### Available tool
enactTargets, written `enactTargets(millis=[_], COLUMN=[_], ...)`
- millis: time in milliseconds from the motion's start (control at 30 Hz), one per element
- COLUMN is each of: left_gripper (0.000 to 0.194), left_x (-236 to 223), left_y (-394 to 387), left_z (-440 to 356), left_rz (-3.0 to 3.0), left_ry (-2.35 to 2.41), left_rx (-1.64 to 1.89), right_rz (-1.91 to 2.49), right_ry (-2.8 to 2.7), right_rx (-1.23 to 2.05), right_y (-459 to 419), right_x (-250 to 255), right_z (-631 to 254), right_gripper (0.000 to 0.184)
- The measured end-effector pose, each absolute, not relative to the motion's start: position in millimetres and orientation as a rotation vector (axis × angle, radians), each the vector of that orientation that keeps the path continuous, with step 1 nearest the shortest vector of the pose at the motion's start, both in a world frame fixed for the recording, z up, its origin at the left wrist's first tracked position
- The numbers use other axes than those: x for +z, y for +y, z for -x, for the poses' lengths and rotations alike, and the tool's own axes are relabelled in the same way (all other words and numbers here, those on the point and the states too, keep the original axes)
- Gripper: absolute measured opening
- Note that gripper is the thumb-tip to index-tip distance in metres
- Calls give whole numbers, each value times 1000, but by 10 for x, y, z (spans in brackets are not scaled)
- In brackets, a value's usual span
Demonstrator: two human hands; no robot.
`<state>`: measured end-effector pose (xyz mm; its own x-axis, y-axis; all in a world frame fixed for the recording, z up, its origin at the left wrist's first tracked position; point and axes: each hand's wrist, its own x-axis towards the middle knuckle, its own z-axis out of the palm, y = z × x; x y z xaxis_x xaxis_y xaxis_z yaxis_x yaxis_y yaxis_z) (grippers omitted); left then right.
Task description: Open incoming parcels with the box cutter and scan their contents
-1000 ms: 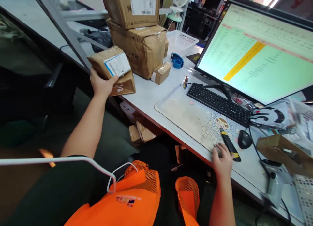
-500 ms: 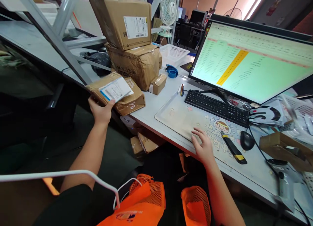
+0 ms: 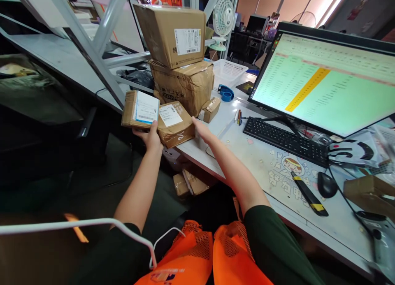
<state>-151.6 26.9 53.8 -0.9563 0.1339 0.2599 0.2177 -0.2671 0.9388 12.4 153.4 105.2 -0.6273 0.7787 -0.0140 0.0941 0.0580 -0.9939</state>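
My left hand [image 3: 152,137] grips a small brown parcel [image 3: 140,110] with a white label from below and holds it just off the table's left corner. A second taped brown parcel [image 3: 175,123], also labelled, lies on that corner beside it. My right hand [image 3: 200,129] reaches across with its fingers stretched against this parcel's right side. Both parcels sit in front of a stack of two big cardboard boxes [image 3: 182,71].
On the white table [image 3: 197,151] are a small box [image 3: 211,108], a blue tape roll [image 3: 226,93], a white basket [image 3: 230,69], a keyboard [image 3: 284,139], a monitor [image 3: 327,79], a mouse [image 3: 326,184] and a yellow-black box cutter [image 3: 308,194]. More parcels [image 3: 189,184] lie under the table.
My left hand brought the parcels down to the table corner and now holds the smaller one apart to the left. My right hand left the box cutter and moved left to the other parcel.
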Motion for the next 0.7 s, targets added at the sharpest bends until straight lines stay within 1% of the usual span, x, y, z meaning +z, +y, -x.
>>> enactTargets(millis=[100, 200, 300, 400, 467, 533, 600, 633, 700], left_gripper=[72, 60, 57, 64, 76, 88, 96, 97, 95], left_x=[591, 570, 462, 390, 412, 477, 543, 564, 571], left_y=[245, 125, 2, -68, -87, -98, -106, -111, -117], left_z=[1436, 1366, 1211, 977, 827, 713, 627, 586, 481], left_rz=[459, 533, 590, 654, 772, 890, 984, 1021, 1099], left_ry=[-1876, -1899, -1939, -1872, -1783, -1713, -1706, -1716, -1809], left_rx=[-2428, -2459, -2495, -2541, -2567, -2582, -2605, -2622, -2604], right_rz=[853, 845, 811, 783, 748, 723, 738, 761, 799], right_ry=[-1685, -1462, -1235, -1047, -943, -859, -795, -764, -701], right_rx=[1648, 1761, 1854, 1893, 1939, 1975, 1980, 1992, 2050], right_y=[1412, 1240, 1066, 902, 811, 734, 658, 614, 510], right_x=[869, 725, 663, 690, 744, 803, 841, 846, 828], right_z=[-55, -165, -388, -665, -860, -1065, -1288, -1405, -1635], right_gripper=[41, 43, 49, 60, 64, 60, 51, 48, 48])
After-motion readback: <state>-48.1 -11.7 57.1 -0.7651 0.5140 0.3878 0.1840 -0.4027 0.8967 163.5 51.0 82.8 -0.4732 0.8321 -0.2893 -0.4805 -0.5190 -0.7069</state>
